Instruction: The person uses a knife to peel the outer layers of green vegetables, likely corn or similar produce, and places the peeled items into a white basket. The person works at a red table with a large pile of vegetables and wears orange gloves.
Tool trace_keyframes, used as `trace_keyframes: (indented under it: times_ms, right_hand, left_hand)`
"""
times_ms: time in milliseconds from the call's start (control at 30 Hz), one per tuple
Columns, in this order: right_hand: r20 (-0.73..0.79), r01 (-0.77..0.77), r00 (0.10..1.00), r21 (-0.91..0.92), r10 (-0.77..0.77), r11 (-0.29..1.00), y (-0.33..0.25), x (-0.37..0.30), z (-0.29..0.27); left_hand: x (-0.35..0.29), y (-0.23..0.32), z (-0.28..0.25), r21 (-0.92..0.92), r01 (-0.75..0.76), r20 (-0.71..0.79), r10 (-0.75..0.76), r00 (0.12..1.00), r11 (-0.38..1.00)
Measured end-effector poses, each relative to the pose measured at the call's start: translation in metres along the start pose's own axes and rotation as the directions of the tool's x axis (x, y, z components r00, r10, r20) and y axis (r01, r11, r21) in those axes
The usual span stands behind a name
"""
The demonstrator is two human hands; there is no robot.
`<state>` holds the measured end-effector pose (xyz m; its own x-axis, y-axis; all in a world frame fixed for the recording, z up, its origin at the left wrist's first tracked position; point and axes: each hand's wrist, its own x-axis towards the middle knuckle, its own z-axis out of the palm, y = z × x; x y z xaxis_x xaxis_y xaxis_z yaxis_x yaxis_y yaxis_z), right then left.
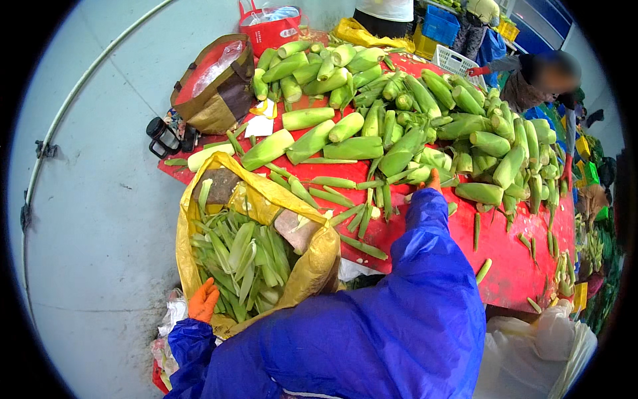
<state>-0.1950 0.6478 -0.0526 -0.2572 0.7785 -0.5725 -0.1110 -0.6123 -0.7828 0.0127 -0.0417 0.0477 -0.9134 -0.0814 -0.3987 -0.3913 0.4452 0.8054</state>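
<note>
Reaching Into the Corn Pile

Covering the red table (512, 266), many green corn cobs (399, 126) lie heaped, with loose husk strips between them. A brown bag (216, 86) stands beyond. The right hand (433, 181), mostly hidden by its blue sleeve (425, 266), touches the cobs; its opening I cannot tell. The left hand (203, 300), in an orange glove, grips the rim of the yellow sack (193, 219) full of husks.

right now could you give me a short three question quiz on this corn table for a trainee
1. True or false: the left hand rests on the rim of the yellow sack.
2. What fills the sack? A) husk leaves B) whole corn cobs C) bottles
3. Fill in: the right hand reaches to the pile of corn on the ____ table.

Key: 1 true; 2 A; 3 red.
</note>
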Motion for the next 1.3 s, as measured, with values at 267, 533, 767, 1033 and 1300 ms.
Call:
trace_keyframes:
  times_ms: [267,533,767,1033,1300]
  right_hand:
    - [0.279,0.576,0.774,0.063,-0.568,0.815,-0.039,-0.095,-0.026]
    - [0.913,0.442,0.401,-0.116,-0.081,0.889,-0.02,-0.323,-0.051]
    - [0.952,0.588,0.215,-0.303,0.216,0.75,0.058,-0.438,-0.046]
    - [0.855,0.525,0.295,-0.518,0.426,0.675,0.075,-0.471,-0.03]
    - [0.888,0.46,0.229,-0.46,0.4,0.759,0.098,-0.487,-0.034]
  left_hand:
    - [0.046,0.042,0.004,-0.097,-0.139,0.088,0.148,0.985,0.985]
    - [0.087,0.144,0.05,-0.387,-0.515,0.375,0.641,0.67,0.765]
    - [0.045,0.163,0.07,-0.749,-0.097,0.446,0.607,0.658,0.655]
    - [0.04,0.09,0.042,-0.343,-0.6,0.147,0.672,0.725,0.722]
    - [0.032,0.071,0.032,-0.351,-0.652,0.045,0.708,0.705,0.672]
